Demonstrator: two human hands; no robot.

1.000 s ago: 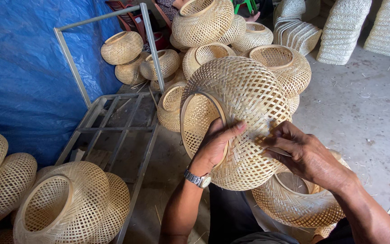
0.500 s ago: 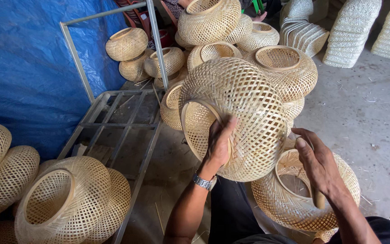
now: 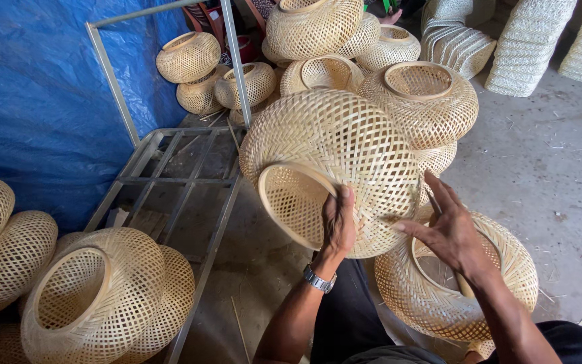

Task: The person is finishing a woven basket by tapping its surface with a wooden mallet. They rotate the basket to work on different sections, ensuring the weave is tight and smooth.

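A round woven bamboo basket (image 3: 345, 141) is held up in front of me, its ringed opening facing down and left. My left hand (image 3: 338, 222), with a wristwatch, grips the rim of that opening. My right hand (image 3: 449, 226) is spread, fingers apart, its fingertips touching the basket's lower right side. Under my right hand another woven basket (image 3: 500, 296) lies by my lap.
Several similar woven baskets are piled behind (image 3: 426, 101) and at the lower left (image 3: 95, 296). A grey metal frame (image 3: 170, 182) lies on the concrete floor beside a blue tarp (image 3: 42, 101). White woven pieces (image 3: 527, 47) lean at the top right.
The basket has turned so its opening faces more toward me. My right hand left the weave, dropped low, then rose back to the basket's side with fingers spread.
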